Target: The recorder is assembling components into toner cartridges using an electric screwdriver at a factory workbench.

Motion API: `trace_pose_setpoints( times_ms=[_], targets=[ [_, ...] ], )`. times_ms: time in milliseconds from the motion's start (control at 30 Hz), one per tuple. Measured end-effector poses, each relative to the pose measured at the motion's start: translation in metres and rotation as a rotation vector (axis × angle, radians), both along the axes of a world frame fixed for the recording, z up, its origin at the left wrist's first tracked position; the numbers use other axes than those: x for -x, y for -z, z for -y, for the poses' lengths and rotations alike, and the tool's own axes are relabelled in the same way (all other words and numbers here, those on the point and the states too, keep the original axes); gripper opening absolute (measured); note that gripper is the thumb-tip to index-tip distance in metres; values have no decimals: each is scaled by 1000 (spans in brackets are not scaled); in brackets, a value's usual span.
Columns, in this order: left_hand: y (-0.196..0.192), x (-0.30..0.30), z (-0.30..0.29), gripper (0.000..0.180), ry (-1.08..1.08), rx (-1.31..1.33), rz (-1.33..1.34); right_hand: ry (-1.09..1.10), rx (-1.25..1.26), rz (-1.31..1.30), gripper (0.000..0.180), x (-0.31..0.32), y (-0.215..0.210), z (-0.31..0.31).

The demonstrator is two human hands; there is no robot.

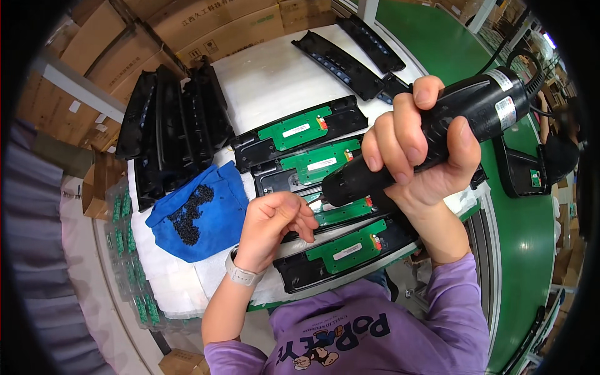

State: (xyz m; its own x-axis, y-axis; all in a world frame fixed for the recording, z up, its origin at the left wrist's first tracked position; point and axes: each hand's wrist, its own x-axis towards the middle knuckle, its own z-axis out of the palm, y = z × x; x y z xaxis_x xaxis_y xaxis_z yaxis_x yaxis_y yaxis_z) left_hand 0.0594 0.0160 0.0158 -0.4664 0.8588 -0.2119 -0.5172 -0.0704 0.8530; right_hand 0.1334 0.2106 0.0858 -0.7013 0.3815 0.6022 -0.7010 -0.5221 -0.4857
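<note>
My right hand (417,147) is wrapped round a black corded electric screwdriver (472,106), held tilted with its bit pointing down to the left. Close to the bit's tip, the thumb and fingers of my left hand (270,220) are pinched together; whatever sits between them is too small to make out. Beneath both hands lie several black plastic panels (300,270), each carrying a green circuit board (345,251) with a white label. Left of my left hand, a blue cloth (222,234) bears a pile of small black screws (190,215).
More black panels stand grouped at the left (169,125), and others lie at the far right (340,65). White padding (250,69) covers the table. Cardboard boxes (225,25) line the back. A green conveyor belt (522,250) runs along the right, with a black part (515,165) on it.
</note>
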Motion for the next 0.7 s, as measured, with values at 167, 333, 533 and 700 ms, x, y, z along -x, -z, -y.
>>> trace_pose_setpoints(
  times_ms=[167, 333, 533, 700],
  targets=[
    [0, -3, -2, 18, -14, 30, -34, -5, 28, 34, 29, 1, 2, 1],
    [1, -2, -1, 7, -31, 31, -60, -33, -109, 63, 35, 1, 6, 2],
    [1, -6, -3, 8, -61, 61, -168, -21, -89, 94, 34, 0, 7, 5],
    [-20, -17, -14, 35, -67, 121, -1017, -22, -158, 348, 31, 0, -7, -6]
  ],
)
